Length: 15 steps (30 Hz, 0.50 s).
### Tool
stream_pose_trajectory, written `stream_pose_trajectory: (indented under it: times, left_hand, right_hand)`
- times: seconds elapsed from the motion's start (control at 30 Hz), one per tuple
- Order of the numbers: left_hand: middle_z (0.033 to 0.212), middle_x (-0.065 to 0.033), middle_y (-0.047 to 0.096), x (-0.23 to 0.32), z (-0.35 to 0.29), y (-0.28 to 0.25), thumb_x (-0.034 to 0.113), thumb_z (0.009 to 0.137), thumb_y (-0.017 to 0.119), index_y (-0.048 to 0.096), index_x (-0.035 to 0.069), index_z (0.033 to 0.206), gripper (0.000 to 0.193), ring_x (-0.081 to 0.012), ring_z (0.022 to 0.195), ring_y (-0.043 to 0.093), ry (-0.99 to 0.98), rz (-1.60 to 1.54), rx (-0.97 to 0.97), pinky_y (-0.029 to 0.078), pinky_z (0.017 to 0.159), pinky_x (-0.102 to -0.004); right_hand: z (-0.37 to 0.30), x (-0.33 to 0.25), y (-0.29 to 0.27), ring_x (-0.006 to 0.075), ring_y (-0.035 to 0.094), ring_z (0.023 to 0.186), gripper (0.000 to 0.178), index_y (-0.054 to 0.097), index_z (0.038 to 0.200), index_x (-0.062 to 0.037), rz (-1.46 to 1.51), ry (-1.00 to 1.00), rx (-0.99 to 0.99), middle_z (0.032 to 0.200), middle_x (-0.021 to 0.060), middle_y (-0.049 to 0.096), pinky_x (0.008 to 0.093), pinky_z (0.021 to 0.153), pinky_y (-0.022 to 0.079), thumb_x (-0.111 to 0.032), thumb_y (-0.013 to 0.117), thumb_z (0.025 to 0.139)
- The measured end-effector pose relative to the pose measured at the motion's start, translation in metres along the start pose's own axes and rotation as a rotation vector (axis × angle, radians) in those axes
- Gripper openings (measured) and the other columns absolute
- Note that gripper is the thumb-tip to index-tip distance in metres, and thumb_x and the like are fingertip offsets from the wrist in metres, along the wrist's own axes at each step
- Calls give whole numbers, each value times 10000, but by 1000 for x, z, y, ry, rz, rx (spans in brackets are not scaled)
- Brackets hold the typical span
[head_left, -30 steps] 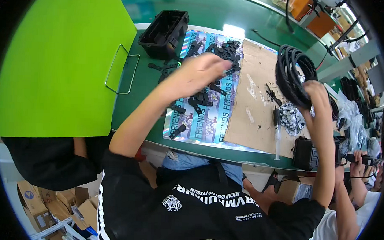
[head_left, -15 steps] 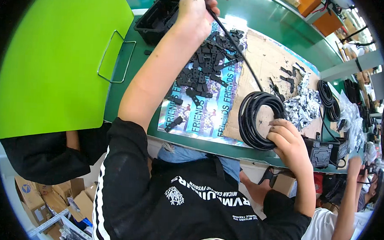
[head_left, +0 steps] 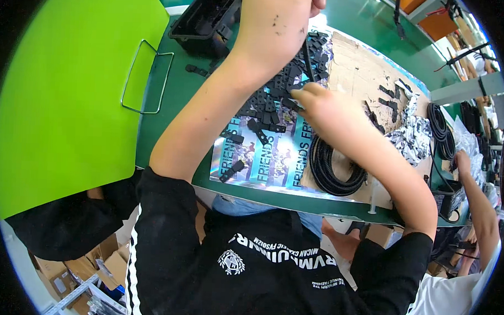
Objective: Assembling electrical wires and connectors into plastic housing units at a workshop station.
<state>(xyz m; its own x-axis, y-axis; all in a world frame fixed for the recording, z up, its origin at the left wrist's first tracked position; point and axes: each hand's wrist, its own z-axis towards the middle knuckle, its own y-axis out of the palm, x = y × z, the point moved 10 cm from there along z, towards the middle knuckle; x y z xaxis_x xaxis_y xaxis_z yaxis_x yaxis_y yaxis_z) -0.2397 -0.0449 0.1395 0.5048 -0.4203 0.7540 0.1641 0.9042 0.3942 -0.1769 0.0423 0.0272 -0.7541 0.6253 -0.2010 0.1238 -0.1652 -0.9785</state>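
My left hand (head_left: 280,18) is raised at the top edge, its fingers curled and partly out of view. A black corrugated tube (head_left: 308,62) hangs below it and runs down toward my right hand (head_left: 322,104). The fingers of that right hand are bent together over the edge of a pile of small black plastic pieces with holes (head_left: 265,105). A dark piece shows at its fingertips, but I cannot tell whether it is held. Nearer me, a coil of black corrugated tube (head_left: 321,171) lies on the cardboard sheet (head_left: 352,64).
A black crate (head_left: 201,25) stands far left, beside a green panel (head_left: 71,95) with a wire handle (head_left: 164,85). Crumpled silver foil (head_left: 413,138) and another black coil (head_left: 441,131) lie to the right. A co-worker's arm (head_left: 478,196) reaches in there.
My right hand has left the coil and moved up and left to the pile. The coil now rests on the board. My left hand has shifted slightly right and up.
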Motion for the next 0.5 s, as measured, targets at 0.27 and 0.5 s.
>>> stream_pose_trajectory:
  times: [0.27, 0.5]
  left_hand:
    - [741, -70, 595, 7, -7, 24, 150, 1011, 387, 434, -51, 1200, 280, -31, 577, 435, 88, 30, -131, 341, 516, -152]
    - [673, -16, 515, -5, -27, 45, 257, 1016, 387, 511, -1, 1024, 287, -54, 557, 463, -21, 106, -416, 316, 497, -170]
  right_hand:
    - [18, 3, 31, 292, 655, 596, 68, 522, 819, -3, -169, 87, 152, 773, 162, 565, 369, 483, 539, -60, 536, 785]
    - [-28, -45, -58, 295, 616, 772, 154, 569, 879, 18, 453, -203, -93, 928, 142, 542, 363, 635, 526, 18, 570, 725]
